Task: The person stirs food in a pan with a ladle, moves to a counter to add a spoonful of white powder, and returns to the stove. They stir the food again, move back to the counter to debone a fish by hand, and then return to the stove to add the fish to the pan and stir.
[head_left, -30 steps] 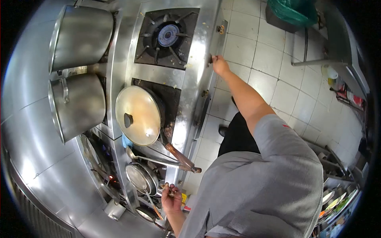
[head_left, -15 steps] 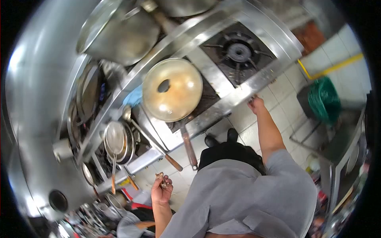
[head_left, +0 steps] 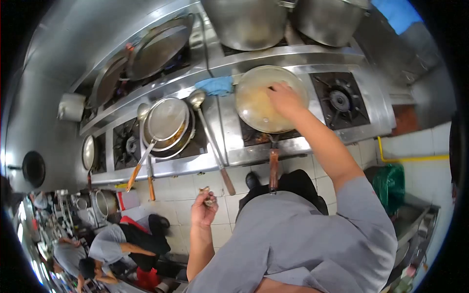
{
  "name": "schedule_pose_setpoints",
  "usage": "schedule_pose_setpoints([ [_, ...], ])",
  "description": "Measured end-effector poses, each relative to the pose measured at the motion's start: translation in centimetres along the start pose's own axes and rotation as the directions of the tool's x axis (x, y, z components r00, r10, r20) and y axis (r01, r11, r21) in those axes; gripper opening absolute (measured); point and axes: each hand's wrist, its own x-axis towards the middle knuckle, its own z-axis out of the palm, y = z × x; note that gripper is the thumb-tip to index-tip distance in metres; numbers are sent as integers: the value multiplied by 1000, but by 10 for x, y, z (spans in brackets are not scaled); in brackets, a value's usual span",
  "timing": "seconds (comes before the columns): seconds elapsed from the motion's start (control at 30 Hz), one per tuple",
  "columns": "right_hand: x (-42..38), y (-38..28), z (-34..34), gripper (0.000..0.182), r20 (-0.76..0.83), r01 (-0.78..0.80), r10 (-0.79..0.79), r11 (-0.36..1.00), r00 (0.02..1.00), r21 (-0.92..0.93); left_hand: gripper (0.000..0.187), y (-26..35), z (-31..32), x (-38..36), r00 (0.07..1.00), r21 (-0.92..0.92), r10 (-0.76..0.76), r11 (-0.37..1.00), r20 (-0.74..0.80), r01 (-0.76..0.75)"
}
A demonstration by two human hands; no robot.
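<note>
My right hand (head_left: 287, 99) reaches over the stove, with its fingers closed round the dark knob of a glass lid (head_left: 251, 105). The lid rests on a wok or pan whose brown wooden handle (head_left: 274, 168) points toward me. Steam or condensation clouds the glass, and something yellowish shows under it. My left hand (head_left: 204, 211) is raised over the floor, left of my body. It is closed on a small, crumpled, pale brown piece (head_left: 207, 198) that I cannot identify.
Left of the lid lie a ladle (head_left: 197, 99), a blue cloth (head_left: 215, 86) and a strainer (head_left: 167, 118) over a pan. A bare burner (head_left: 339, 100) is on the right. Large pots (head_left: 246, 24) stand behind. Other people (head_left: 110, 244) are at lower left.
My right hand has moved from the stove's front edge onto the lid's knob. The view has turned, and my left hand keeps its small piece.
</note>
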Motion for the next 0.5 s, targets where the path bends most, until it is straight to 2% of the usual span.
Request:
schedule_pose_setpoints([
  [0.07, 19, -7, 1, 33, 111, -30, 48, 987, 993, -158, 20, 6, 5, 6, 997, -11, 79, 997, 7, -79],
  [0.13, 30, -8, -15, 29, 255, 20, 34, 978, 966, -207, 14, 6, 23, 1, 994, -16, 92, 996, 65, -91],
  [0.2, 33, 4, -22, 31, 302, 60, -6, 984, 953, -168, 14, -6, 34, -4, 978, -78, 169, 984, 121, -161],
  [0.23, 36, 12, -26, 33, 350, 108, -62, 988, 935, -114, 15, -13, 42, -9, 981, -116, 173, 980, 88, -162],
  [0.27, 38, 23, -30, 33, 353, 124, -78, 986, 933, -111, 15, -25, 45, -11, 980, -127, 183, 977, 81, -172],
  [0.33, 35, 47, -41, 42, 354, 213, -238, 971, 904, 108, 15, -45, 48, -13, 978, -205, 189, 964, 84, -169],
  [0.4, 24, 81, -47, 51, 261, 171, -199, 977, 945, 126, 14, -65, 55, -16, 973, -227, 232, 948, 8, -224],
  [0.47, -1, 124, -82, 52, 141, 131, -152, 980, 978, 150, 13, -84, 46, -14, 970, -241, 233, 940, -70, -243],
  [0.5, -14, 151, -91, 51, 116, 62, -80, 987, 990, 151, 12, -90, 42, -13, 973, -244, 225, 942, -56, -232],
])
